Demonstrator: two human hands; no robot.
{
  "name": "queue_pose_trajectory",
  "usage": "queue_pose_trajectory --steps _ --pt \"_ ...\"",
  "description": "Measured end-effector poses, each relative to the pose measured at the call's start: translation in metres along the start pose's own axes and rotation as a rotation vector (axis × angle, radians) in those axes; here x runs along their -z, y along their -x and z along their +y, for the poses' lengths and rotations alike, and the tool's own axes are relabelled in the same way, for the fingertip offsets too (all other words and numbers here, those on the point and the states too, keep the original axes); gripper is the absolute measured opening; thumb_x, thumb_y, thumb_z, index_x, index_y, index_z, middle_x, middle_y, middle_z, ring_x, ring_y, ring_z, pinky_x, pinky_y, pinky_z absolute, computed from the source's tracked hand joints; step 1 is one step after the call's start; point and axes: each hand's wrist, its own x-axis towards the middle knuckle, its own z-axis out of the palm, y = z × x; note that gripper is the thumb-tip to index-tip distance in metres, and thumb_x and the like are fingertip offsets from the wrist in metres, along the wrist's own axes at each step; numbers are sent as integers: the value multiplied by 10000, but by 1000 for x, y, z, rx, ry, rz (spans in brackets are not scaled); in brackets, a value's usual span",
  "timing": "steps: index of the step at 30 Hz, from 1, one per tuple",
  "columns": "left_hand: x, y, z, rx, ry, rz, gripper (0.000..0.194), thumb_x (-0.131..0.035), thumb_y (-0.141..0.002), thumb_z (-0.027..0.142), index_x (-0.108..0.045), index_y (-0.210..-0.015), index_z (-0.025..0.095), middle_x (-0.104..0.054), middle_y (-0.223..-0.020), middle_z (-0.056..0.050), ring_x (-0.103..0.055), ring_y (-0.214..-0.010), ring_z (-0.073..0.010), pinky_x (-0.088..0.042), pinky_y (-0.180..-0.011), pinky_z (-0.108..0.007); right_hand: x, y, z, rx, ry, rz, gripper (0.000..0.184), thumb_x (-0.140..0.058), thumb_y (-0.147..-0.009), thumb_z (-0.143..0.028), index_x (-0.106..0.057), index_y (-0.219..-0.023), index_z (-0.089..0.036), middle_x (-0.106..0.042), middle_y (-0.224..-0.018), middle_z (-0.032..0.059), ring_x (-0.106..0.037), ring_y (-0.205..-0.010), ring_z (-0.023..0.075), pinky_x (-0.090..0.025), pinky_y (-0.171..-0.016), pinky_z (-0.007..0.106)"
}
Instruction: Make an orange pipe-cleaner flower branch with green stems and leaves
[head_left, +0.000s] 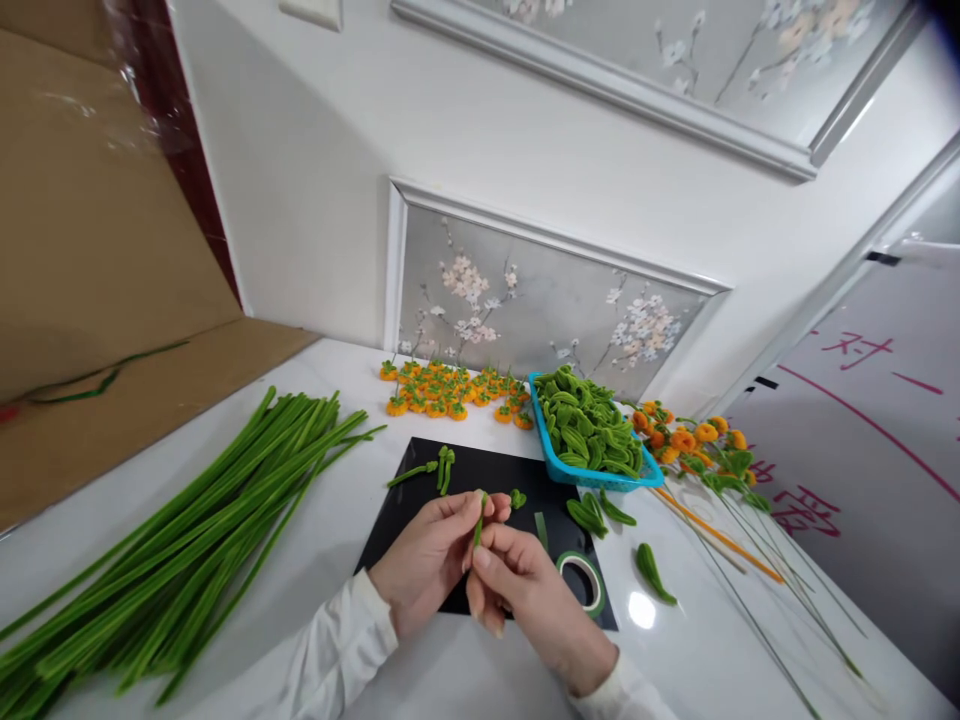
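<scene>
In the head view, the left hand (431, 550) and the right hand (536, 590) met near the lower centre of the frame, over a black mat (390, 510) on the white table (660, 660). The short green chenille stem (480, 520) was upright between them: the left grip was pinched on its upper part, the right grip on its lower end, thumb against fingers in both. With so little length between the two pinches, an uneven pull or twist could have kinked the wire core, or let the piece slip and drop. Small green chenille pieces (444, 470) lay on the mat above the left hand, and a curled green piece (517, 498) sat just beyond the fingertips, where a careless knuckle might have brushed it away. A strip of green tape (541, 530) and a tape roll (596, 588) lay beside the right hand; a low wrist could have caught the strip or nudged the roll. Right of centre, the blue basket (559, 465) was heaped with green chenille leaves (589, 425), so a bump could have spilled some. The long chenille stems (187, 530) at lower left, loosely fanned, could have snagged on the left sleeve (341, 640).
</scene>
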Motion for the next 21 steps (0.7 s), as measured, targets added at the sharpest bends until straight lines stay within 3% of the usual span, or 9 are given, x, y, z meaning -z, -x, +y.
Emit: queue_pose_trajectory --steps 7,11,13,16,18,21 --pt "-4 4 1 -31 -25 63 191 -728 -728 307 -713 -724 116 -666 -875 -63 -599 -758 -128 -496 -661 -205 2 -3 9 -13 -65 10 258 -570 -871 -381 -507 -753 -160 -568 -534 -31 -377 -342 29 -255 -358 155" --pt "-7 5 -1 -86 -102 69 234 -680 -762 364 -717 -833 144 -682 -1007 -98 -621 -898 -189 -505 -756 -260 1 -2 3 20 15 35 293 -536 -890 -389 -501 -714 -158 -547 -535 -33 -371 -359 27 -253 -375 161" --pt "-9 6 -5 -164 -173 103 301 -674 -764 378 -683 -987 178 -657 -1119 -101 -589 -1038 -219 -482 -853 -292 3 -2 -3 79 75 113 316 -528 -893 -395 -506 -690 -154 -520 -526 -42 -368 -370 26 -259 -384 163" --pt "-11 8 -20 -302 -343 159 416 -670 -766 348 -575 -1151 221 -611 -1207 -86 -542 -1137 -220 -452 -925 -313 8 -6 -11 168 115 329 274 -557 -868 -407 -532 -748 -162 -484 -528 -63 -386 -404 36 -300 -409 159" --pt "-11 9 -32 -381 -487 167 338 -591 -822 353 -551 -1125 210 -619 -1153 -88 -574 -1082 -216 -472 -898 -331 10 -12 -15 175 152 437 241 -589 -840 -410 -549 -876 -175 -520 -576 -56 -442 -455 54 -359 -450 167" --pt "-7 7 -37 -473 -719 272 186 -463 -882 342 -529 -977 196 -642 -952 -66 -635 -885 -198 -518 -771 -334 10 -26 -17 128 231 481 305 -601 -804 -433 -523 -957 -180 -587 -651 -28 -518 -514 81 -425 -499 193"
